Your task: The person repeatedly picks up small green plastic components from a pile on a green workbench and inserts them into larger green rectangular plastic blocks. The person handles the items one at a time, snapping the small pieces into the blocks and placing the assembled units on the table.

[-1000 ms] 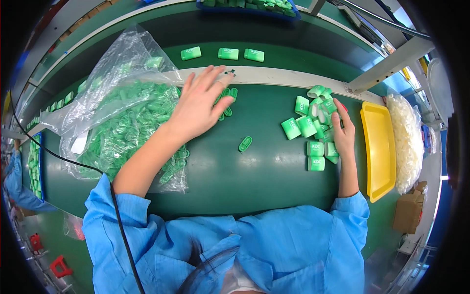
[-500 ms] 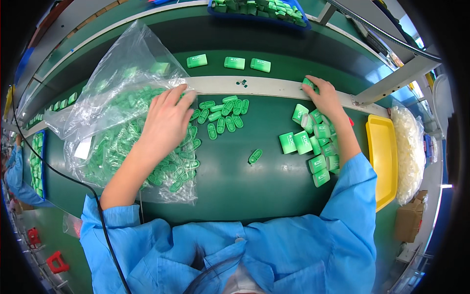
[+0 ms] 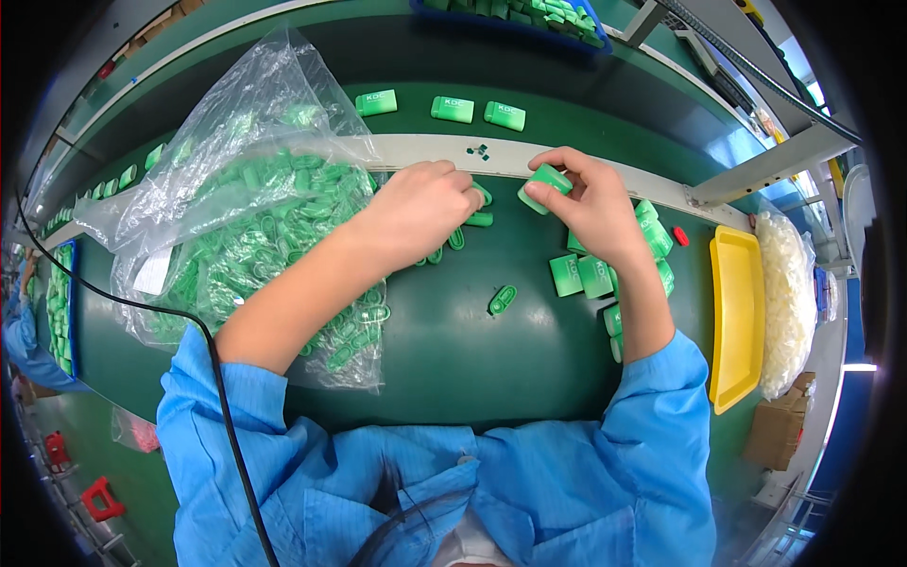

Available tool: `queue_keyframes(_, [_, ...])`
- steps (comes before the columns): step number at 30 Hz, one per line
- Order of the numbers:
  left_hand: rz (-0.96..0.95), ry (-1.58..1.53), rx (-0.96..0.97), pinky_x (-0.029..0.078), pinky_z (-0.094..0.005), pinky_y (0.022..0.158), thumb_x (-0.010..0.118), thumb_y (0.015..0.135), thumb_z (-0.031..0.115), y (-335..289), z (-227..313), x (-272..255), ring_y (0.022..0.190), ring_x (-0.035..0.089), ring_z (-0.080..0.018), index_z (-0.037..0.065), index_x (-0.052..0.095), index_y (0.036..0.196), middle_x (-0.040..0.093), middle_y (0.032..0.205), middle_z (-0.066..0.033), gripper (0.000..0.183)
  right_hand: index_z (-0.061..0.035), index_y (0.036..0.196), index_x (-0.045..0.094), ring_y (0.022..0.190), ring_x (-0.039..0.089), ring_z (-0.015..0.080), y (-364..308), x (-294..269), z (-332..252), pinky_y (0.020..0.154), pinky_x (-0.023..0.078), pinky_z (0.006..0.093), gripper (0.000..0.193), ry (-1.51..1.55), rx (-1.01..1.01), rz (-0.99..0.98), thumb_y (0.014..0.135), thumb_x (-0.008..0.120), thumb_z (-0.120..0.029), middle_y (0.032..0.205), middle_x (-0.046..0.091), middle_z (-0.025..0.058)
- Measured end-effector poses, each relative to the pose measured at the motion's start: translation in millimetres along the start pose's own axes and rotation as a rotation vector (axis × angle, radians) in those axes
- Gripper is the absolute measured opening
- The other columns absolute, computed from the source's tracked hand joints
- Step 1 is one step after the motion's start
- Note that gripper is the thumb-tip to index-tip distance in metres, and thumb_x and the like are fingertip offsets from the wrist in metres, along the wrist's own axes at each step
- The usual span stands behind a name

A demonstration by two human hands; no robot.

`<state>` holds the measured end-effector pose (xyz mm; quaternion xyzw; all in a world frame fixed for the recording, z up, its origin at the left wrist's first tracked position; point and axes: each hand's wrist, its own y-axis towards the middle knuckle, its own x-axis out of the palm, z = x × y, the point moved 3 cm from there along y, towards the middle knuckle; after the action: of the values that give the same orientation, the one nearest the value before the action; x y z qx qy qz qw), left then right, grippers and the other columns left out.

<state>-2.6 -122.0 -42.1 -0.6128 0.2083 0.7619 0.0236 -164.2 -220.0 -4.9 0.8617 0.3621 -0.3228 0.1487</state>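
Observation:
My right hand [image 3: 590, 203] pinches a green-and-white plastic case [image 3: 545, 188] between thumb and fingers, just in front of the white rail. More cases like it [image 3: 595, 276] are grouped under and beside my right forearm. My left hand [image 3: 422, 210] is closed, knuckles up, over a patch of small green oval plastic parts [image 3: 479, 219]. Its fingertips are partly hidden, so what they grip does not show. Left of that hand, a clear plastic bag [image 3: 274, 213] is full of the same oval parts. One loose oval part [image 3: 503, 300] lies alone on the green table.
Three green cases [image 3: 453, 109] rest on the strip beyond the white rail [image 3: 425, 151]. A yellow tray [image 3: 736, 321] and a bag of pale pieces [image 3: 789, 302] stand at the right. A filled blue bin [image 3: 590, 42] is at the back. A black cable [image 3: 222, 387] crosses my left sleeve.
My right hand has brought a case leftward and nearer from the rail's right part. My left hand has moved right, from the bag onto the loose oval parts, and its fingers have closed.

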Motion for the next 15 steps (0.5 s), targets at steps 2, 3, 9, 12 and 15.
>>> queue_keyframes(2, [0.096,0.014,-0.115,0.052,-0.0322,0.071,0.06,0.075,0.0,-2,2,-7,0.08,0.062,-0.0245,0.002,0.064,0.104,0.063,0.095,-0.0105,0.029,-0.0023,0.109,0.059,0.071,0.057,0.0077,5,9,13,0.062,0.046,0.0234,0.025,0.435,0.077,-0.03,0.085,0.065,-0.009,0.089,0.062,0.0017])
queue_keyframes(3, [0.155,-0.178,-0.233,0.052,-0.0308,0.069,0.06,0.077,0.0,-3,1,-11,0.077,0.062,-0.0218,0.003,0.064,0.105,0.063,0.094,-0.01,0.028,-0.0012,0.11,0.057,0.073,0.058,0.008,7,13,16,0.063,0.047,0.0226,0.026,0.53,0.081,-0.063,0.086,0.064,-0.009,0.09,0.063,0.0027])
queue_keyframes(9, [0.25,-1.29,-0.646,0.052,-0.0234,0.075,0.059,0.087,0.002,-5,-6,12,0.086,0.064,-0.0121,-0.003,0.054,0.123,0.064,0.103,-0.0081,0.037,0.0031,0.111,0.056,0.089,0.064,0.0138,5,36,12,0.076,0.053,0.0257,0.028,0.654,-0.002,-0.037,0.085,0.063,-0.002,0.097,0.064,0.0095])
queue_keyframes(12, [0.298,-1.442,-0.659,0.053,-0.0256,0.08,0.059,0.088,0.003,-6,-3,16,0.091,0.065,-0.0154,-0.008,0.053,0.122,0.064,0.107,-0.0114,0.036,0.0035,0.111,0.056,0.091,0.063,0.014,1,35,12,0.077,0.052,0.0259,0.03,0.53,-0.075,0.027,0.083,0.065,0.001,0.098,0.064,0.0097])
queue_keyframes(15, [0.253,-1.481,-0.677,0.054,-0.0264,0.08,0.059,0.088,0.003,-7,-5,17,0.091,0.065,-0.0156,-0.006,0.054,0.121,0.064,0.106,-0.0115,0.035,0.0029,0.109,0.057,0.09,0.063,0.0131,0,33,11,0.077,0.052,0.0255,0.029,0.499,-0.097,0.038,0.081,0.066,0.002,0.098,0.064,0.0088])
